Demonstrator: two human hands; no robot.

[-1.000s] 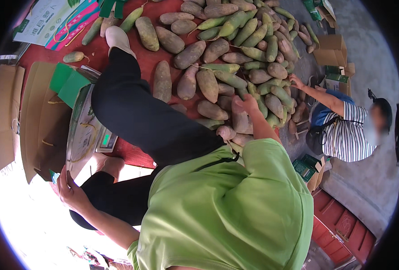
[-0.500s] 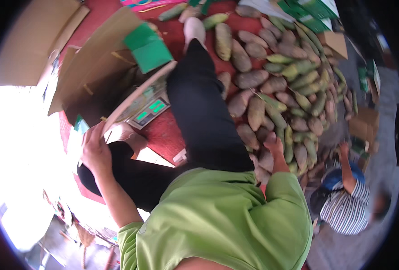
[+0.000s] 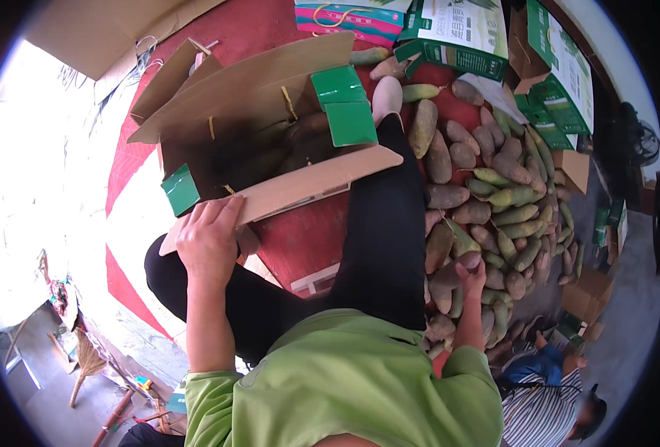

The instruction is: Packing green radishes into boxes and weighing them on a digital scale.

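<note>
My left hand [image 3: 209, 235] grips the near flap [image 3: 311, 179] of an open cardboard box [image 3: 140, 108], fingers over the flap's edge. Dim, long vegetables [image 3: 270, 141] lie inside the box, mostly in shadow. On the right, my right hand [image 3: 473, 279] is closed around the end of a purplish-brown root vegetable [image 3: 467, 261] at the near side of a large heap. The heap mixes similar purplish-brown roots [image 3: 439, 158] with green radishes [image 3: 516, 214]. My fingers partly cover the held root.
Green-and-white printed cartons [image 3: 456, 33] stand beyond the heap, beside a pink-and-blue box [image 3: 352, 21]. A red mat [image 3: 292, 231] lies below. A person in a striped shirt [image 3: 542, 410] is at the lower right. A broom [image 3: 88, 357] and a fan [image 3: 637, 134] are farther off.
The view has swung, so the box sits further right and its contents show. The flap now hides the scale's lit display. The person at the right has lowered an arm.
</note>
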